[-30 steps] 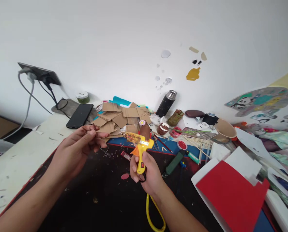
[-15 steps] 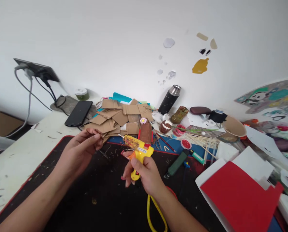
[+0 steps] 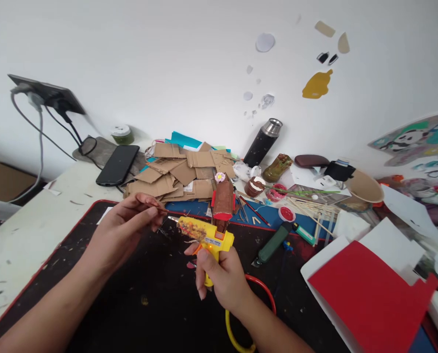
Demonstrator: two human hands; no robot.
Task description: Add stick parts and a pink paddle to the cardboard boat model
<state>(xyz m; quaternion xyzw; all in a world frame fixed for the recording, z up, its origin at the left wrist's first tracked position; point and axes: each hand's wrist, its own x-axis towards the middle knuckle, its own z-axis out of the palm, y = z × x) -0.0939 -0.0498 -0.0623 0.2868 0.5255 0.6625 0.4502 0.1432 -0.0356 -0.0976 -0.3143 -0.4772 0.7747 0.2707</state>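
Observation:
My right hand [image 3: 222, 274] grips a yellow hot glue gun [image 3: 207, 235], its fingers around the handle by the orange trigger. Speckled residue covers the gun's barrel, and its metal nozzle points left. Close to that nozzle, my left hand [image 3: 130, 220] pinches a small thin brown piece [image 3: 162, 209] between thumb and fingers; its full shape is hidden. Whether nozzle and piece touch, I cannot tell. Behind the gun stands a brown model [image 3: 224, 196] with red sides and a pink flower on top.
Cardboard pieces [image 3: 182, 171] lie heaped at the back, beside a black phone [image 3: 118, 165]. A green utility knife [image 3: 273, 242], a black flask [image 3: 263, 142] and red sheet [image 3: 373, 294] are to the right. The gun's yellow-red cord [image 3: 230, 329] loops below my right wrist.
The glue gun's nozzle has come nearer to my left hand, moving left and slightly down. My left hand has shifted a little right. The camera view has tilted slightly.

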